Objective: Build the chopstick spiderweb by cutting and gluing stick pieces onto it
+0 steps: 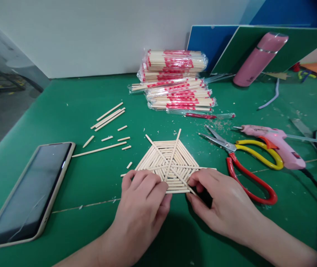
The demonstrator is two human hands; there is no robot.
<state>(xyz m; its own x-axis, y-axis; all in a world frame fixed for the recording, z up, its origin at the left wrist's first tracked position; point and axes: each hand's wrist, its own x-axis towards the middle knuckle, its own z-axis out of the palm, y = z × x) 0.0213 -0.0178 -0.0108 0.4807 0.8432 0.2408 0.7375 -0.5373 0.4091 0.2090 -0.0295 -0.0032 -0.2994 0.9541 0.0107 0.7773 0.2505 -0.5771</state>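
Note:
A flat five-sided web of wooden sticks [178, 154] lies on the green table, with rows of sticks nested inside one another and longer sticks crossing over the top. My left hand [144, 196] is closed over its lower left edge, fingers bent and partly hiding the sticks there. At the lower right corner, my right hand [216, 193] pinches the end of a crossing stick [183, 180] between thumb and fingers. Small cut stick pieces [123, 139] and several longer loose sticks [110, 118] lie left of the web.
Left stands a propped phone [27, 193]. Scissors [232, 147] with red and yellow handles and a pink glue gun [275, 142] lie on the right. Wrapped chopstick bundles [177, 81] are piled at the back, beside a leaning pink flask [260, 59].

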